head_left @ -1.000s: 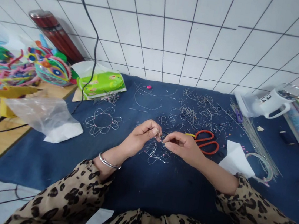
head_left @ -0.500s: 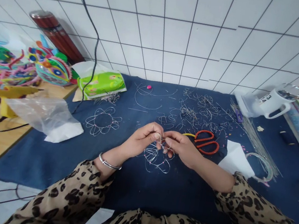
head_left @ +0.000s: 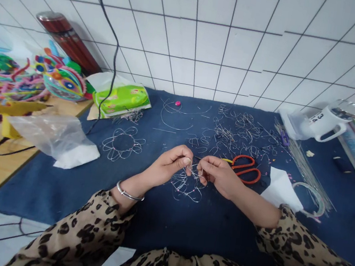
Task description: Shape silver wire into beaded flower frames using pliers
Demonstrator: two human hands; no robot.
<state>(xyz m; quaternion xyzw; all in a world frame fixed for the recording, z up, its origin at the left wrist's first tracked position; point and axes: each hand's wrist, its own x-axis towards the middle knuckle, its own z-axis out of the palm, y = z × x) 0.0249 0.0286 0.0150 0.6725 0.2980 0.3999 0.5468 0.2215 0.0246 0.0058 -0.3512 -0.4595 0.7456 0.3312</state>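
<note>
A looped wire ornament with small pink beads (head_left: 188, 191) hangs below my fingers, just over the dark blue cloth. My left hand (head_left: 174, 163) pinches its upper edge between thumb and forefinger. To the right, my right hand (head_left: 218, 174) has thumb and fingertips closed on part of the same wirework; the exact strand is too fine to make out. Orange-handled scissors (head_left: 247, 175) lie just beyond my right hand. A finished-looking flower-shaped wire ring (head_left: 123, 143) rests flat on the cloth to the left.
Tangled wire scraps (head_left: 231, 128) spread behind my hands. Straight wires (head_left: 313, 173), a wire coil (head_left: 322, 203) and white paper (head_left: 281, 188) lie right, near a white mug (head_left: 329, 120). Left are a tissue pack (head_left: 124, 102), plastic bag (head_left: 53, 134) and hanging black cable (head_left: 115, 61).
My right hand has shifted slightly right, widening the gap between my hands. My left hand stays almost where it was, still pinching the wirework.
</note>
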